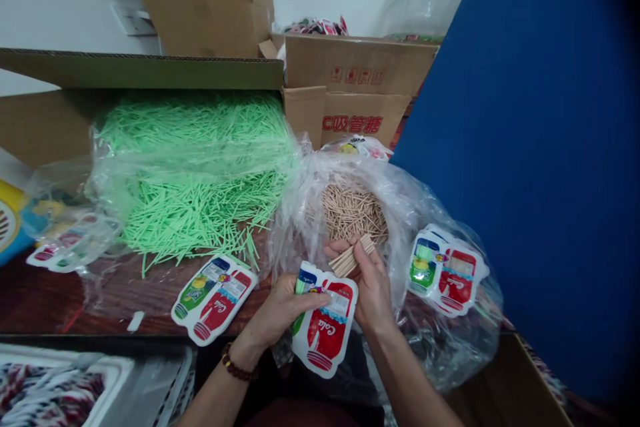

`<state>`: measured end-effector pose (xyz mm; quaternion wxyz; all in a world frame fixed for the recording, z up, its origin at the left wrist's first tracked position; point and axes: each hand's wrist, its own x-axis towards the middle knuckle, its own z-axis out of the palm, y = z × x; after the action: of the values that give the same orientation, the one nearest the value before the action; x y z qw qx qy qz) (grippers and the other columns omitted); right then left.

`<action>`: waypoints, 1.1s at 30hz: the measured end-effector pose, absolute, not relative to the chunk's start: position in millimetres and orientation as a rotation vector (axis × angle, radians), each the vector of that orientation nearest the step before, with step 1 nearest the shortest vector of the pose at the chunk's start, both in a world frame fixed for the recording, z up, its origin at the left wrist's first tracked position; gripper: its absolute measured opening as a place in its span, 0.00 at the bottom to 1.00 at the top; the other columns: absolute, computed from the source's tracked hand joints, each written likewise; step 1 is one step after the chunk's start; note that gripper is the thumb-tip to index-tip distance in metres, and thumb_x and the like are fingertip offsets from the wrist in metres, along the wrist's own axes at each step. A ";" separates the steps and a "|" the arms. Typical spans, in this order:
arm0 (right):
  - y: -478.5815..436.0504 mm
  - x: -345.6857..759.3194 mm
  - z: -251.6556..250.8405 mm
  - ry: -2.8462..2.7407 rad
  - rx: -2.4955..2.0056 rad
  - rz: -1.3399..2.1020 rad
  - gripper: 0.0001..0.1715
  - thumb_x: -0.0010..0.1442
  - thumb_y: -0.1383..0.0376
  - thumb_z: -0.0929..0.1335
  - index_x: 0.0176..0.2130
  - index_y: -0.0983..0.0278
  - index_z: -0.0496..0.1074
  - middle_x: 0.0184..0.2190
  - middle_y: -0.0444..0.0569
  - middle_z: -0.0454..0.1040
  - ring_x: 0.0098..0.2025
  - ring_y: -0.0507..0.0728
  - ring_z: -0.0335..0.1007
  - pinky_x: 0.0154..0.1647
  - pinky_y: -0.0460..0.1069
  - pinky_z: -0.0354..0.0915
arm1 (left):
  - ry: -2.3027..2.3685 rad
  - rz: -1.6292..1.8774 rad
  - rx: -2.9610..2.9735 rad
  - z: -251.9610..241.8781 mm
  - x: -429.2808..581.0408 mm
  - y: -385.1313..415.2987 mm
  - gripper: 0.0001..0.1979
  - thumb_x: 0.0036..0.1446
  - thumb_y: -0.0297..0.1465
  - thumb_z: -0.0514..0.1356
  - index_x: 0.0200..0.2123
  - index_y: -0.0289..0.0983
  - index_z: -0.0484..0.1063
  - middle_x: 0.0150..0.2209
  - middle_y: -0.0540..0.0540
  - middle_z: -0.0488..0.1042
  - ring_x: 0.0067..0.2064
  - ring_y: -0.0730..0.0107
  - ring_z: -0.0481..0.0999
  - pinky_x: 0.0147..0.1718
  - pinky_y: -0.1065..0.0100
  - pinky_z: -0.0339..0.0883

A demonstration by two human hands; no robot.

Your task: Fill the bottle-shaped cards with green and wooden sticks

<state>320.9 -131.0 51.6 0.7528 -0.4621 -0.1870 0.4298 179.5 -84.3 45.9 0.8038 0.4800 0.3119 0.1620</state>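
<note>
My left hand (283,310) grips a white-edged packet (325,340) printed with a red Cola bottle and a green bottle, its thumb lying across the front. My right hand (369,283) is closed on a small bundle of brown candy straws (350,259), just above the packet's top right corner. Behind that hand, a clear plastic bag (305,213) lies open around a heap of loose brown straws (355,210). A similar packet (215,297) lies flat to the left. To the right, several more packets (447,270) are stacked on the plastic.
A cardboard box on its side (150,70) spills green straws (210,193) onto the dark wooden table (160,300). Another carton (360,67) with red lettering stands behind. A blue panel (530,167) borders the right. At lower left is a white tray (117,373) of striped pieces.
</note>
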 end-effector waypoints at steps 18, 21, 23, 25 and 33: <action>-140.9 324.6 49.4 -0.624 -0.966 1.147 0.08 0.57 0.59 0.69 0.36 0.60 0.71 0.49 0.49 0.75 0.50 0.60 0.72 0.51 0.56 0.67 | 0.733 0.421 1.113 48.6 183.9 -73.6 0.15 0.44 0.35 0.70 0.34 0.32 0.77 0.31 0.45 0.80 0.32 0.63 0.77 0.34 0.67 0.69; -135.6 333.0 54.3 -0.716 -0.963 1.109 0.14 0.57 0.59 0.69 0.44 0.56 0.71 0.53 0.46 0.72 0.52 0.59 0.70 0.53 0.57 0.66 | 0.727 0.434 1.127 52.0 184.0 -71.2 0.14 0.44 0.35 0.70 0.33 0.32 0.78 0.32 0.44 0.80 0.33 0.62 0.77 0.34 0.67 0.69; -133.2 339.2 57.1 -0.800 -1.018 1.020 0.18 0.58 0.58 0.69 0.49 0.54 0.70 0.53 0.46 0.72 0.52 0.59 0.70 0.54 0.57 0.65 | 0.722 0.438 1.093 53.4 184.1 -70.8 0.15 0.45 0.36 0.70 0.35 0.32 0.78 0.33 0.43 0.80 0.33 0.60 0.78 0.35 0.65 0.69; -133.6 344.1 59.3 -0.977 -1.139 0.941 0.18 0.59 0.58 0.67 0.50 0.55 0.72 0.52 0.46 0.73 0.53 0.59 0.69 0.56 0.57 0.62 | 0.722 0.474 1.047 52.5 184.4 -70.4 0.16 0.46 0.36 0.69 0.37 0.33 0.78 0.34 0.43 0.81 0.34 0.60 0.78 0.35 0.64 0.70; -140.9 351.1 54.3 -1.039 -1.154 1.039 0.17 0.59 0.60 0.68 0.49 0.56 0.73 0.49 0.45 0.75 0.50 0.57 0.71 0.53 0.52 0.65 | 0.709 0.586 1.021 43.8 183.8 -64.5 0.15 0.47 0.35 0.69 0.36 0.32 0.78 0.34 0.44 0.81 0.33 0.63 0.78 0.36 0.65 0.69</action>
<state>351.1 -140.9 54.3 0.5944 -0.4968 -0.4472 0.4471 183.8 -64.5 43.8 0.7731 0.4714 0.3271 0.2705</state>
